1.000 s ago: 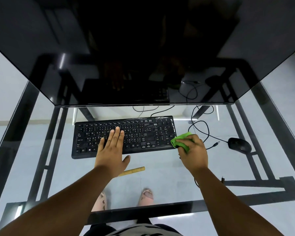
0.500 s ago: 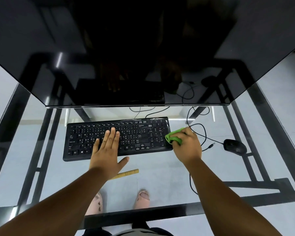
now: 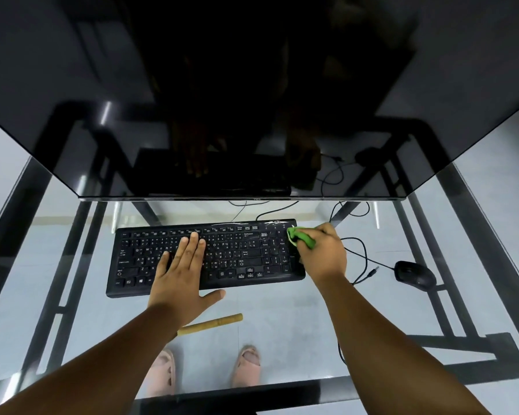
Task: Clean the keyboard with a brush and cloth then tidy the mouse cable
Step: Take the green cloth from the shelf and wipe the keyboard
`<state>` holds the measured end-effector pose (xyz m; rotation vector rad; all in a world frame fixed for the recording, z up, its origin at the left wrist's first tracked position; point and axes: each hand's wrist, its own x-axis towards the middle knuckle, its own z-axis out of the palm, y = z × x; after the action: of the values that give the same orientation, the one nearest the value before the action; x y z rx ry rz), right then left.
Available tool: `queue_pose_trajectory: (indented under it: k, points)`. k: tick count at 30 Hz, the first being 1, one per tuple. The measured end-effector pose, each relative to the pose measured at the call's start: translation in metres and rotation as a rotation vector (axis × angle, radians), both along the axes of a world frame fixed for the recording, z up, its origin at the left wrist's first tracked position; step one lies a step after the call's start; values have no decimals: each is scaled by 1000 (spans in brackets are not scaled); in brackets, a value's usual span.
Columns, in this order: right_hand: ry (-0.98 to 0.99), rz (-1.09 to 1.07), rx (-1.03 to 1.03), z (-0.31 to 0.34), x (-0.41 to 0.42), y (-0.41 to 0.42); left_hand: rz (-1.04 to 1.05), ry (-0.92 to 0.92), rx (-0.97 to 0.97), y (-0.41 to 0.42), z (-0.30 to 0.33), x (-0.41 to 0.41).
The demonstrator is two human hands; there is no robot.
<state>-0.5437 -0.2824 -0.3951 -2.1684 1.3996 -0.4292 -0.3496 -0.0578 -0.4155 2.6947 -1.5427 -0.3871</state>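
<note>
Head view: I am standing over a clear glass worktop point(image 3: 282, 307) on a black metal frame, my feet showing through the pane. My left hand point(image 3: 182, 274) is lying flat on the middle of the black plastic keyboard point(image 3: 237, 256), fingers point(image 3: 194, 244) straight and close together over the letter keys, thumb splayed off the near edge onto the glass. My right hand point(image 3: 322, 253) is bunching a small green cloth point(image 3: 301, 237), soft and crumpled, fingers curled round it, pressing it against the keyboard's far right corner by the number pad. The keyboard is a long flat slab with white legends, sitting slightly askew under the lower edge of a glossy dark monitor point(image 3: 252, 100).

The brush point(image 3: 210, 324), a pale, round wooden stick as far as I can see it, is lying on the glass near my left wrist, one end hidden by my forearm. The black, matte, rounded mouse point(image 3: 415, 275) is sitting well to the right, its thin cable point(image 3: 363, 250) looping loosely across the glass just beside my right hand.
</note>
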Motion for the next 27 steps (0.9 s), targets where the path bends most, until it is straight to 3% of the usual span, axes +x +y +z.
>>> queue_pose_trajectory:
  k: [9,16,22,27]
  points:
    - [43,80,-67,2,23,-18,-3,6,-25,1,-2,1]
    - [107,-1,-84,8,41,-13,27,29,-37,4,3,12]
    - [132,238,-67,10,52,-3,54,39,-37,10,8,22]
    - [166,58,-87,11,48,-9,69,44,-58,18,8,31]
